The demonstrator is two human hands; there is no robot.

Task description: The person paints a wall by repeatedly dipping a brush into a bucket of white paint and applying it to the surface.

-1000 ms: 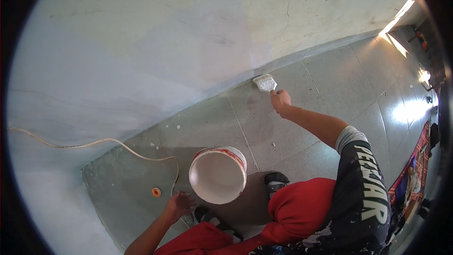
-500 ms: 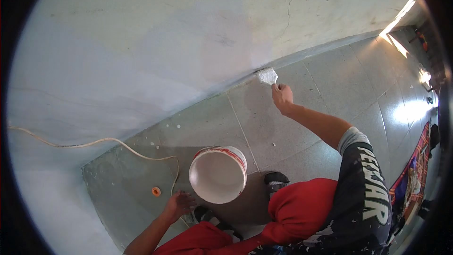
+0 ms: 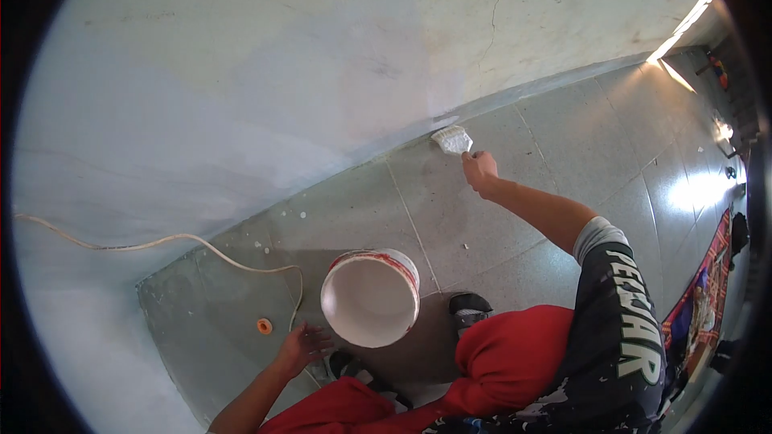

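Note:
My right hand (image 3: pixel 480 172) is closed on the handle of a wide paint brush (image 3: pixel 453 141). The bristles, coated white, are just off the foot of the wall, above the floor tiles. A short wet white streak (image 3: pixel 444 121) shows on the grey skirting beside them. Between my feet and the wall stands a white bucket (image 3: pixel 370 299) with red smears round its rim and a pale inside. My left hand (image 3: pixel 304 347) hangs left of the bucket with its fingers apart, holding nothing.
A pale cable (image 3: pixel 185 237) runs from the wall across the floor to near my left hand. An orange ring (image 3: pixel 264 325) lies on the tiles. The cracked wall (image 3: pixel 322 56) rises ahead. At the right edge lies a checked red cloth (image 3: pixel 701 289) with things on it.
The brush in my right hand has moved down and slightly left, away from the skirting, and its angle has turned. A white streak now shows there. My left hand has barely moved.

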